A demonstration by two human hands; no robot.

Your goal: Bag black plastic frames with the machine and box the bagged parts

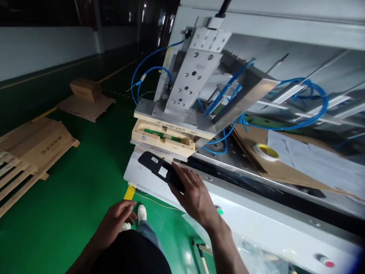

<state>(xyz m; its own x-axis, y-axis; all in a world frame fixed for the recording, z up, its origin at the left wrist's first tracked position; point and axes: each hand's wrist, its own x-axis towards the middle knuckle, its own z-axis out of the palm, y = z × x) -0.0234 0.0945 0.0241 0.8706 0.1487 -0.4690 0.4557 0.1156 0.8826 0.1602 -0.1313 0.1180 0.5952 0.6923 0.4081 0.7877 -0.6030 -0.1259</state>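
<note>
My right hand (194, 190) is closed on one end of a black elongated plastic cover (148, 161). Two pale rectangular areas show on the cover, which is held tilted just before the machine's front edge. Right above it sits a cream-coloured fixture (137, 133) with a green circuit board (155, 133) inside, beneath a metal press plate (171, 116). Lower and to the left, my left hand (119, 215) hangs over the floor with its fingers loosely curled and somewhat apart. Nothing shows in it; a yellow strip (129, 192) appears just beyond its fingers.
Blue air hoses (325, 102) loop around the press column (189, 76). A tape roll (267, 151) and paper sheets (302, 152) lie on cardboard at right. The machine's front carries a green button (219, 210) and a red one (327, 262). Pallets (31, 167) stand left.
</note>
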